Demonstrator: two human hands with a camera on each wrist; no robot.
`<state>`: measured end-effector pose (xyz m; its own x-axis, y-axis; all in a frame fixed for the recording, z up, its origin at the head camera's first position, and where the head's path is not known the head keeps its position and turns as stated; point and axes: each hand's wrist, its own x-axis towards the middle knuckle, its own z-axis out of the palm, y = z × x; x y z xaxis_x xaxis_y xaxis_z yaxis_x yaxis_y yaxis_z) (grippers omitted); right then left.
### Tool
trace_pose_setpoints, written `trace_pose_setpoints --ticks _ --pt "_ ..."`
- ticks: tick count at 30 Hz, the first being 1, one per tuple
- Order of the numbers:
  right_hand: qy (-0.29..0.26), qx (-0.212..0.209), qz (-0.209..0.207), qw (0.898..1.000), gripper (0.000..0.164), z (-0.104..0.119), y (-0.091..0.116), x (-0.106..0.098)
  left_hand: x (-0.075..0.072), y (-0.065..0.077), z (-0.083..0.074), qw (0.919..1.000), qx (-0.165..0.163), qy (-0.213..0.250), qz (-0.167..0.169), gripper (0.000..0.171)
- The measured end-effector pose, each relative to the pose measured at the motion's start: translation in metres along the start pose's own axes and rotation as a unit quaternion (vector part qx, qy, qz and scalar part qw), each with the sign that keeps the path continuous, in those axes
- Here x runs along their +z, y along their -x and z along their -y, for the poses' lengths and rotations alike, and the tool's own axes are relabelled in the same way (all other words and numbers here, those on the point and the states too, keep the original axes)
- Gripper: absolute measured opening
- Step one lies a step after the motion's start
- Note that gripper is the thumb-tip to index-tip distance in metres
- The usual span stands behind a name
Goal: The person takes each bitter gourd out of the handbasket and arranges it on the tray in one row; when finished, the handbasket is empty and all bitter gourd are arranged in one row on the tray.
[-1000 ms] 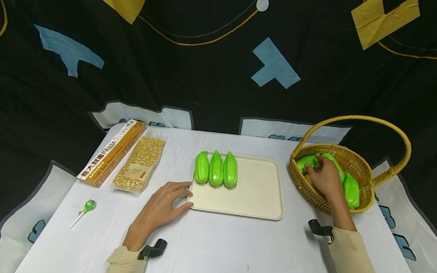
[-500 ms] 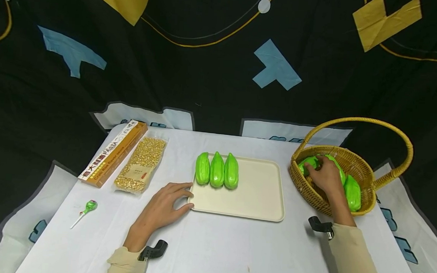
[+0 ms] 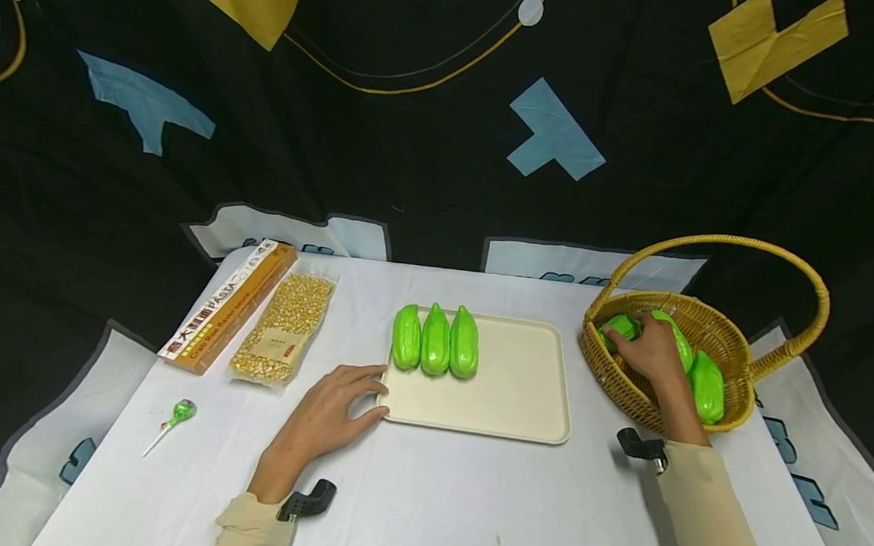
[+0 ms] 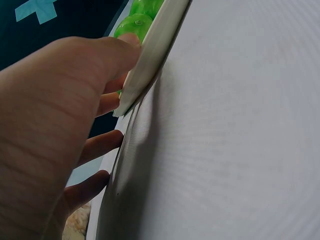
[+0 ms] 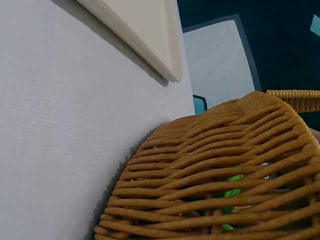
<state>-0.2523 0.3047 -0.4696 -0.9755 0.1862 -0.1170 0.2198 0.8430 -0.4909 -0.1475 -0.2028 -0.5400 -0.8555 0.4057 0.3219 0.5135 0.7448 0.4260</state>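
Three glossy green gourds point(image 3: 435, 340) lie side by side on the left part of a cream rectangular tray point(image 3: 513, 386). My left hand point(image 3: 329, 408) rests at the tray's left edge, thumb and fingers spread, the thumb touching the rim in the left wrist view. Over on the right, my right hand point(image 3: 653, 349) reaches into a wicker basket point(image 3: 730, 333) and grips a green gourd point(image 3: 617, 327) at its left side between thumb and fingers. Other green gourds point(image 3: 705, 388) lie in the basket, partly behind the hand. The basket's woven wall point(image 5: 215, 175) hides that hand's fingers in the right wrist view.
A pasta box point(image 3: 228, 306) and a bag of yellow corn kernels point(image 3: 283, 326) lie at the table's left. A green-wrapped lollipop point(image 3: 176, 416) is nearer the front left. The basket's tall handle point(image 3: 717, 238) arches above it. A dark patterned cloth point(image 3: 414, 163) hangs behind the table.
The view has shifted very slightly. The right hand stays in the basket at the same gourd, and the left hand keeps its place at the tray's edge.
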Motion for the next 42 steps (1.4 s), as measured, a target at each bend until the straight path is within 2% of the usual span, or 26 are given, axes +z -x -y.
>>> trace_pose_setpoints --ticks 5,11,19,28,36,42 --pt "-0.011 0.009 0.003 1.000 0.086 -0.0011 -0.0015 -0.0005 0.0000 -0.0003 -0.0005 1.0000 0.000 0.002 0.001 0.027" --pt "-0.016 -0.002 -0.002 1.000 0.083 -0.0016 -0.0038 -0.0014 -0.0012 -0.0005 -0.0014 1.0000 0.000 0.001 -0.001 0.027" --pt "-0.010 0.008 0.014 1.000 0.084 -0.0008 -0.0068 -0.0020 -0.0013 0.0000 -0.0006 1.0000 -0.002 0.000 -0.001 0.027" --pt "-0.024 0.002 0.025 0.999 0.084 -0.0011 -0.0049 -0.0013 -0.0012 0.0000 -0.0005 1.0000 -0.002 0.000 0.001 0.027" --pt "-0.015 -0.007 0.026 1.000 0.082 -0.0017 -0.0037 -0.0017 -0.0006 0.0008 -0.0006 1.0000 -0.003 -0.001 0.001 0.027" --pt "-0.007 -0.017 0.029 0.999 0.086 -0.0024 0.0000 -0.0047 -0.0005 0.0010 0.0002 1.0000 -0.004 -0.002 -0.001 0.027"
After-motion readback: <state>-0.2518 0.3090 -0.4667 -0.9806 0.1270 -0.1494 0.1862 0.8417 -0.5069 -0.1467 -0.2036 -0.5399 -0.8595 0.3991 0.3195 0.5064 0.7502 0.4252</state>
